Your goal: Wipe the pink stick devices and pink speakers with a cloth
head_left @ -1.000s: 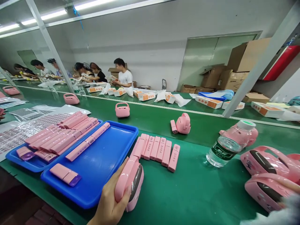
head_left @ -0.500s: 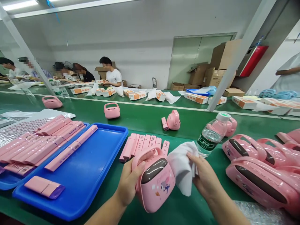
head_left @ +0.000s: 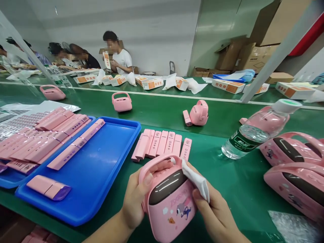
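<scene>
A pink handled device (head_left: 169, 206) with a dark glossy window and a cartoon rabbit print is held up in front of me, slightly tilted. My left hand (head_left: 138, 197) grips its left side, fingers passing under the carrying handle. In my right hand (head_left: 211, 206) is a folded white cloth (head_left: 196, 177), pressed against the device's upper right edge. The right fingertips behind the device are partly hidden. Just beyond it, several pink stick-shaped pieces (head_left: 162, 143) lie side by side on the green table.
To the left, a blue tray (head_left: 101, 162) carries a few pink sticks, beside another piled with them. A water bottle (head_left: 245, 138) stands at the right, near more pink devices (head_left: 291, 189) and clear plastic wrap (head_left: 293, 222). Co-workers sit across the bench among white-orange boxes (head_left: 153, 83).
My right hand has brought the cloth leftward onto the device; before, it hung loosely beside it. The view has tilted down and closer. A co-worker across has lifted a box upright.
</scene>
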`<state>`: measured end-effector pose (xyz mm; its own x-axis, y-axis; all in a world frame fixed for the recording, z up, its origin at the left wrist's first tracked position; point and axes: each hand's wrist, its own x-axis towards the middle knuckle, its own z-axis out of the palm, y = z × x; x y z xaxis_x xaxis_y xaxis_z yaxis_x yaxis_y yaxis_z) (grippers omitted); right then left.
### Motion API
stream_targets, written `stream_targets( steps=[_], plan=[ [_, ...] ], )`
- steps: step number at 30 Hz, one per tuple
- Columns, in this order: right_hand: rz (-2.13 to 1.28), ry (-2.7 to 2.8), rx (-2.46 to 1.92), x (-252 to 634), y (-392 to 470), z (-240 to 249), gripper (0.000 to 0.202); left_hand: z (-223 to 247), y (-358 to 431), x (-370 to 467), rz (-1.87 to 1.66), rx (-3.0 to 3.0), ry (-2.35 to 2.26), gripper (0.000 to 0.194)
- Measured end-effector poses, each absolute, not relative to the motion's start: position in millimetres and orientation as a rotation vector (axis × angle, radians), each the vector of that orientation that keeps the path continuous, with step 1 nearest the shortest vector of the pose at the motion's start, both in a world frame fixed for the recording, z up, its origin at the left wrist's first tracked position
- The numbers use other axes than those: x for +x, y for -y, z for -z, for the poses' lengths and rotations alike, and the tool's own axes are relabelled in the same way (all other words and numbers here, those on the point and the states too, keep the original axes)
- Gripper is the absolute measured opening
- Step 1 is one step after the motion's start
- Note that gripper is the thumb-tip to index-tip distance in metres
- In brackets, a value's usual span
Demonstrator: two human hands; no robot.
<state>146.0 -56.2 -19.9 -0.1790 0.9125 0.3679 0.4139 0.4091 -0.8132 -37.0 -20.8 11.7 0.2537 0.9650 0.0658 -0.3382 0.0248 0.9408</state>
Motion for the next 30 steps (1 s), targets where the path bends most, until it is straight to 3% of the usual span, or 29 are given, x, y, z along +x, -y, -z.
stream_targets(
  steps=[6,12,20,23,27,30],
  plan=[
    [-0.123,2.212,-0.747,138,55,21,0.047,-12,23,-33,-1.152,1.104,-0.751,0.037],
    [-0.31,2.078,-0.934,156,49,16,0.047,-10,23,-31,-1.107,1.031,-0.731,0.032],
    [-0.15,2.229,-0.764,148,54,6,0.044,-10,23,-31,-1.109,1.026,-0.739,0.031],
    [-0.265,2.051,-0.937,159,48,13,0.045,-13,22,-33,-1.113,0.974,-0.749,0.028],
    [-0.436,1.599,-1.316,176,39,22,0.023,-22,23,-36,-1.185,0.929,-0.722,0.031],
    [-0.367,1.297,-1.466,200,33,20,0.033,-24,25,-37,-1.232,0.952,-0.694,0.034]
  ],
)
